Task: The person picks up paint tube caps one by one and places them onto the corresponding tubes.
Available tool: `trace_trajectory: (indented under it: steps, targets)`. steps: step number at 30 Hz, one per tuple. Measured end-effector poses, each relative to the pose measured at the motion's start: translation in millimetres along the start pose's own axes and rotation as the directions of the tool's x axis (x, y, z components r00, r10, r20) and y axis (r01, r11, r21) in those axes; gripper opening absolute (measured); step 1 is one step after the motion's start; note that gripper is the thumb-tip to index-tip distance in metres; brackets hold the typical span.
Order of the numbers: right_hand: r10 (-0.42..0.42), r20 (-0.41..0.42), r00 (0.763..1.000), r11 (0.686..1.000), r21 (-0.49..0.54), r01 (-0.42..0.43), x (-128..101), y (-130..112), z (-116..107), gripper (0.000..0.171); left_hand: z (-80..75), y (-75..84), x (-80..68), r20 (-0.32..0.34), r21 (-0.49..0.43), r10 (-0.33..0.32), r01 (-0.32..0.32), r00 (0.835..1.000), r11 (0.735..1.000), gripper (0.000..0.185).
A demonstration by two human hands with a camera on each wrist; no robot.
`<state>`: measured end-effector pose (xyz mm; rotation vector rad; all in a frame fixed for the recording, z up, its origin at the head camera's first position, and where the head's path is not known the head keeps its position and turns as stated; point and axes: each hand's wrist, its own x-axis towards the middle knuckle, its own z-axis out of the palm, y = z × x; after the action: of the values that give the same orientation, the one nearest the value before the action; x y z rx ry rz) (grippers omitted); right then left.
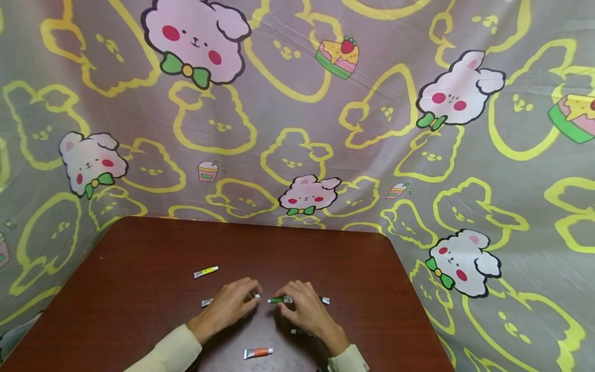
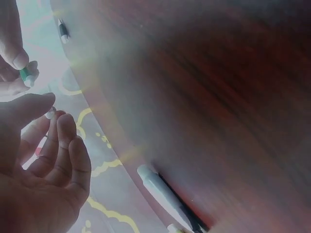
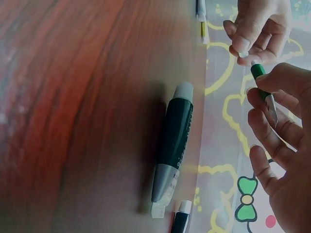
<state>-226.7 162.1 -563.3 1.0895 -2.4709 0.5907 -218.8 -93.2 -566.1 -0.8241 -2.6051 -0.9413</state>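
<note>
My right hand (image 1: 303, 306) pinches a small green paint tube (image 3: 258, 73) between thumb and fingers, its white tip pointing at my left hand (image 1: 231, 304). Between the left thumb and forefinger is a tiny white cap (image 2: 51, 112), just apart from the tube's tip. The two hands face each other above the brown table (image 1: 153, 258). A pale tube (image 1: 207, 302) lies partly hidden behind the left hand. Beyond the right hand is a dark tube (image 1: 325, 300), partly covered by it. Near the right wrist lies a dark green tube (image 3: 175, 131) with a white cap.
A yellow tube (image 1: 206, 272) lies farther back on the left. Closer to the person, an orange tube (image 1: 258, 353) rests on the table. A cloth printed with rabbits (image 1: 307, 196) hangs along the table's back and sides.
</note>
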Motion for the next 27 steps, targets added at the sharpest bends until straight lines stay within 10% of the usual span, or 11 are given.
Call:
trace_trajectory:
  steps: [27]
  targets:
    - [-0.017, -0.02, 1.0, 1.0, 0.015, 0.017, -6.9, -5.2, 2.0, 0.023, -10.5, 12.9, -13.5, 0.007, -0.053, -0.062, 0.062, 0.998, 0.997, 0.008]
